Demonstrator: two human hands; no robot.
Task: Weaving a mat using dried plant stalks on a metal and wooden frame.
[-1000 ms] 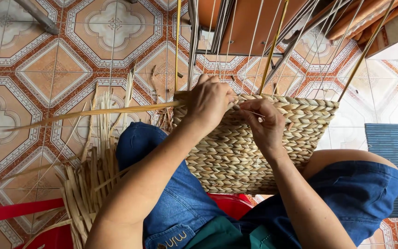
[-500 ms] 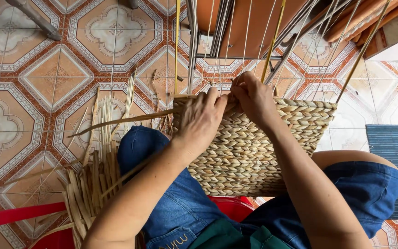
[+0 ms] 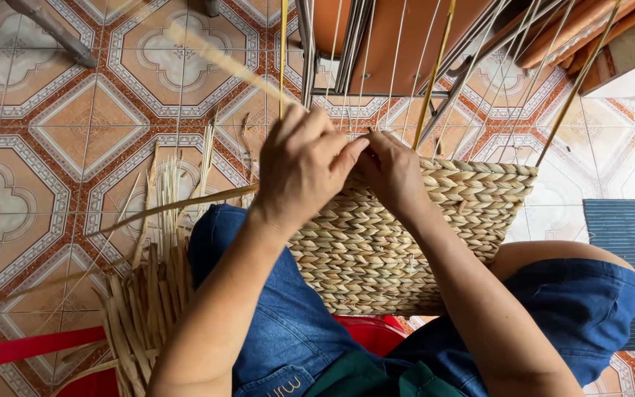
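The left hand (image 3: pixel 299 165) is seen from the head camera curled at the top edge of a half-woven basket (image 3: pixel 398 242), its fingers closed on a pale flat strand (image 3: pixel 222 62) that runs up and away to the left, blurred. The right hand (image 3: pixel 391 173) is pressed just beside it, fingers bent down onto the braided rim; a pinch on the weave is likely, but whether anything is gripped cannot be told. The basket is held across the lap on blue denim knees (image 3: pixel 273 323), above a red stool (image 3: pixel 45 344). Thin upright stakes (image 3: pixel 435 73) rise from its rim. The strand is judged light, dry and pliant, easily creased or split if bent sharply, so it is best held flat, close to the rim. The woven body looks firm yet slightly yielding. A bundle of spare strands (image 3: pixel 148 294) lies on the patterned tile floor (image 3: pixel 53 169) at the left.
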